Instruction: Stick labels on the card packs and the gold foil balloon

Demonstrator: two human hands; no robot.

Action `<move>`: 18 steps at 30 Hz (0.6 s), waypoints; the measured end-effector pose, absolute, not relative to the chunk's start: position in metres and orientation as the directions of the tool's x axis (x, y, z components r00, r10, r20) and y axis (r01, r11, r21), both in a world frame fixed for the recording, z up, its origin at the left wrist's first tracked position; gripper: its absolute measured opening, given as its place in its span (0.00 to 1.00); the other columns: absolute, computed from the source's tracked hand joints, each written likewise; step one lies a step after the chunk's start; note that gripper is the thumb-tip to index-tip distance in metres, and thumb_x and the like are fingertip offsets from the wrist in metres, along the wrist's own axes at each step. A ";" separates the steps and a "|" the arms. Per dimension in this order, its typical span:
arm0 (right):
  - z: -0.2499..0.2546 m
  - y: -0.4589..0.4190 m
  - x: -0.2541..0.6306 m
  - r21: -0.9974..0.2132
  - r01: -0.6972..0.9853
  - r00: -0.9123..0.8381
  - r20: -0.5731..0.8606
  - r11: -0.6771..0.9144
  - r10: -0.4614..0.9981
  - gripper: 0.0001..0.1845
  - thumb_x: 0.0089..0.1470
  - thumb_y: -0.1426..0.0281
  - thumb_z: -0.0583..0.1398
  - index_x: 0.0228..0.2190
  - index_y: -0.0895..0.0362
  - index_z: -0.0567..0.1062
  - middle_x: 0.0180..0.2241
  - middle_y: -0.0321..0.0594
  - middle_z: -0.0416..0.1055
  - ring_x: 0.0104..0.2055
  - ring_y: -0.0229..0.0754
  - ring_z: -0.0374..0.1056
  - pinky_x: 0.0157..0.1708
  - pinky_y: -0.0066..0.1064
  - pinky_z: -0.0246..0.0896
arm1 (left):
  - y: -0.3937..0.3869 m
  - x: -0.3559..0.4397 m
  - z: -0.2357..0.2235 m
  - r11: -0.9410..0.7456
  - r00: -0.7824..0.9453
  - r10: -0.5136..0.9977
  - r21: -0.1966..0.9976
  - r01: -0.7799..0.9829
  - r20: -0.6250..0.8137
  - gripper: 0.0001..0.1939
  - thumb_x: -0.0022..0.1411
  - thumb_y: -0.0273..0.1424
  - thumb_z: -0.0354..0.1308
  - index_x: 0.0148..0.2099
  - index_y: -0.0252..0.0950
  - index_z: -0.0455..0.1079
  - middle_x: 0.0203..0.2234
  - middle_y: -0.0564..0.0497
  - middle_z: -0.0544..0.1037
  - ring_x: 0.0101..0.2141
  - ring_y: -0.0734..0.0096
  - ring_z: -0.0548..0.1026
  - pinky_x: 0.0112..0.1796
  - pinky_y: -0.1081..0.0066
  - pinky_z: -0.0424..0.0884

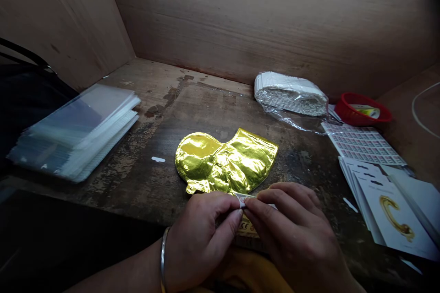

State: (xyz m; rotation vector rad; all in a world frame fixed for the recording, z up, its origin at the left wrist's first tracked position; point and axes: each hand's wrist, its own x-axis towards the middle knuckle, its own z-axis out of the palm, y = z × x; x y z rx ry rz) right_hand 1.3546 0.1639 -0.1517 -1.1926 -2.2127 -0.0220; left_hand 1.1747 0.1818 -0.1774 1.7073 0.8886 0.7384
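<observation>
Gold foil balloon point(225, 162) is lying flat on the wooden table point(137, 192), just beyond the hands. Left hand point(201, 238) (a metal bangle point(162, 256) is sitting just behind it) and right hand point(292, 224) are both pinching a small white label point(242, 200), with a printed yellow card point(248, 231) showing beneath them.

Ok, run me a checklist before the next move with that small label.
Small white label pinched between left hand and right hand: ok.
Gold foil balloon lying flat on the wooden bench: ok.
Balloon surface smooth: not ok, it is crinkled.
Sheet of small labels lying to the right: ok.
Clear plastic bags stacked to the left: ok.
Label's printed side: cannot tell, fingers hide it.
</observation>
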 end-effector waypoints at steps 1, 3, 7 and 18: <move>-0.152 0.163 1.354 -0.236 0.761 -0.423 0.526 0.604 0.738 0.05 0.54 0.78 0.61 0.33 0.60 0.77 0.28 0.39 0.74 0.34 0.41 0.64 0.38 0.36 0.54 | 0.182 1.174 -0.177 -0.234 0.553 0.831 0.941 0.246 0.063 0.10 0.67 0.28 0.49 0.36 0.36 0.71 0.28 0.53 0.75 0.33 0.72 0.73 0.36 0.74 0.66; -0.152 0.162 1.355 -0.189 0.755 -0.466 0.520 0.629 0.716 0.06 0.54 0.79 0.60 0.33 0.62 0.77 0.29 0.41 0.75 0.33 0.41 0.64 0.37 0.36 0.54 | 0.182 1.173 -0.177 -0.297 0.581 0.811 0.906 0.300 0.074 0.10 0.67 0.28 0.48 0.36 0.35 0.70 0.29 0.51 0.74 0.32 0.72 0.72 0.35 0.73 0.65; -0.153 0.161 1.354 -0.130 0.740 -0.522 0.508 0.660 0.685 0.04 0.51 0.80 0.60 0.29 0.62 0.76 0.28 0.43 0.75 0.31 0.41 0.65 0.35 0.37 0.54 | 0.182 1.171 -0.177 -0.386 0.616 0.780 0.858 0.338 0.108 0.09 0.67 0.26 0.47 0.36 0.34 0.67 0.29 0.50 0.73 0.31 0.72 0.70 0.33 0.72 0.63; -0.159 0.162 1.350 -0.472 0.721 -0.261 0.493 0.507 0.830 0.05 0.51 0.78 0.60 0.27 0.59 0.75 0.27 0.41 0.72 0.29 0.38 0.68 0.29 0.31 0.63 | 0.183 1.177 -0.174 -0.150 0.556 0.831 0.963 0.225 -0.001 0.10 0.66 0.27 0.49 0.38 0.34 0.72 0.29 0.53 0.77 0.30 0.74 0.72 0.32 0.75 0.65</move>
